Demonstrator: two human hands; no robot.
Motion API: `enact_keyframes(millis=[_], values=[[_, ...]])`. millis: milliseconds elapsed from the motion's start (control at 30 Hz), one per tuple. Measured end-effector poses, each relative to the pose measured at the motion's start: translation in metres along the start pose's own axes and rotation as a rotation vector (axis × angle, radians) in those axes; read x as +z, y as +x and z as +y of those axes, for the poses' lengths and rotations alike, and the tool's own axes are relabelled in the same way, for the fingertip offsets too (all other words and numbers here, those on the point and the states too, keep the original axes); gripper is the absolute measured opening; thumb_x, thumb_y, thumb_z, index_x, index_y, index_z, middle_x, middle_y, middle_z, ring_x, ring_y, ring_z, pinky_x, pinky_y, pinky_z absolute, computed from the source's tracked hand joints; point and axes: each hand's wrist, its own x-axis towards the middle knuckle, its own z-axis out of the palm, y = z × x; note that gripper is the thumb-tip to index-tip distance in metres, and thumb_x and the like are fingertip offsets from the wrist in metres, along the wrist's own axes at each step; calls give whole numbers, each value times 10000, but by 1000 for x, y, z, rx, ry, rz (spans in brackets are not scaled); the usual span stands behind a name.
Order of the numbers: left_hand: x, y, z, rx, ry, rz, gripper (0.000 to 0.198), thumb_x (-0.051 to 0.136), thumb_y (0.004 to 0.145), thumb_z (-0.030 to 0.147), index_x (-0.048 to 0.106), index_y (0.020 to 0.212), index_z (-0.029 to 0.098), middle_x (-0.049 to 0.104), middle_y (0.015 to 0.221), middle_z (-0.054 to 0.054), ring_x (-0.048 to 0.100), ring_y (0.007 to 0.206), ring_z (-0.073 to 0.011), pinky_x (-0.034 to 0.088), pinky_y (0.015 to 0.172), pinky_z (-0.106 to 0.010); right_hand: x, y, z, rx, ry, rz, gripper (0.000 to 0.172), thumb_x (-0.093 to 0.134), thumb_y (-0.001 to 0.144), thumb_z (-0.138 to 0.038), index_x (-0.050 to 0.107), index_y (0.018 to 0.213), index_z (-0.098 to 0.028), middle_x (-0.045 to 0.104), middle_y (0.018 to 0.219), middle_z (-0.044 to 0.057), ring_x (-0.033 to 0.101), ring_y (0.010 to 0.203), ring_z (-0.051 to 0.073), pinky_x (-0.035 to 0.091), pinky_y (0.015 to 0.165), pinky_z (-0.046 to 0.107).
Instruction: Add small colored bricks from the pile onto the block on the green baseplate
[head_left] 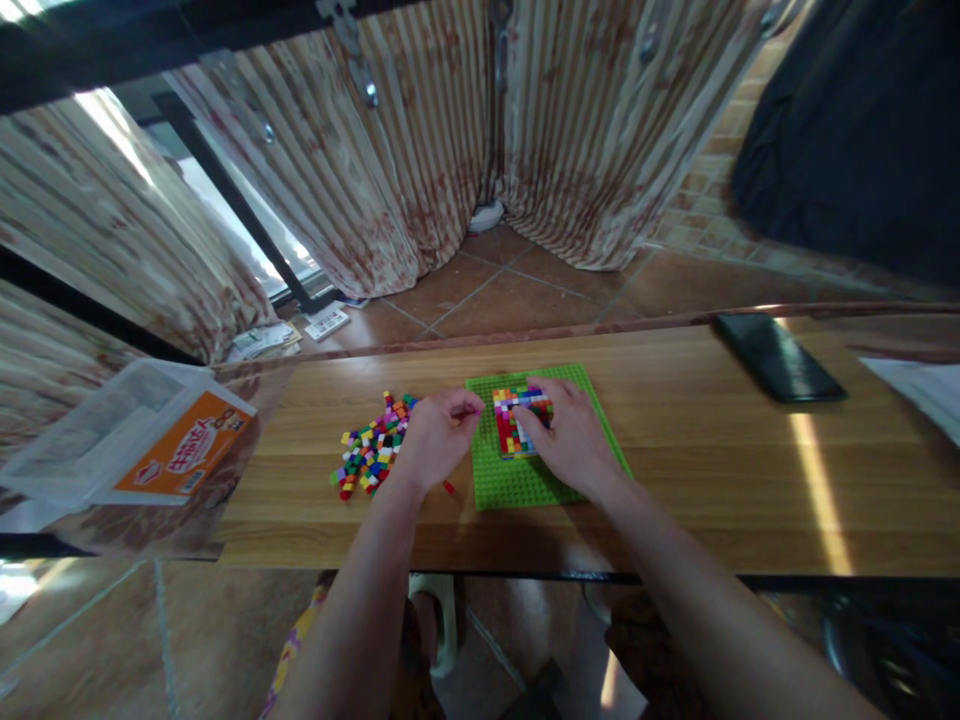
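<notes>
A green studded baseplate (499, 490) lies on the wooden table, with a squarish block of multicoloured toy bricks (511, 432) built up on it. My left hand (439, 435) is over the plate's left edge, thumb and fingertips pinched together. A small pink brick seems to show at those fingertips, mostly covered. My right hand (571, 435) curves round the right side of the block, its thumb across the top and its fingers at the far edge; part of the block is hidden beneath it. Left of my left hand spreads a pile of loose coloured bricks (375, 447).
One red brick (448, 487) lies apart near the plate. A dark phone (780, 357) is at the table's far right, beside white paper (919, 390). A clear plastic box (82, 430) with an orange label stands off the left end. Curtains (420, 130) hang beyond.
</notes>
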Motion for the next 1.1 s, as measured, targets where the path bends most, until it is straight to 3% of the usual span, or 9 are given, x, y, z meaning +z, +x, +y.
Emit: enact_keyframes(millis=[1100], values=[[7, -1, 8, -11, 14, -40, 156, 565, 798, 75, 691, 794, 167, 736, 822, -19, 676, 793, -146, 529, 802, -268, -1, 0, 0, 3, 7, -20, 412, 543, 889, -411, 607, 1223, -179, 635, 1165, 157, 553, 1117, 323, 459, 957, 495]])
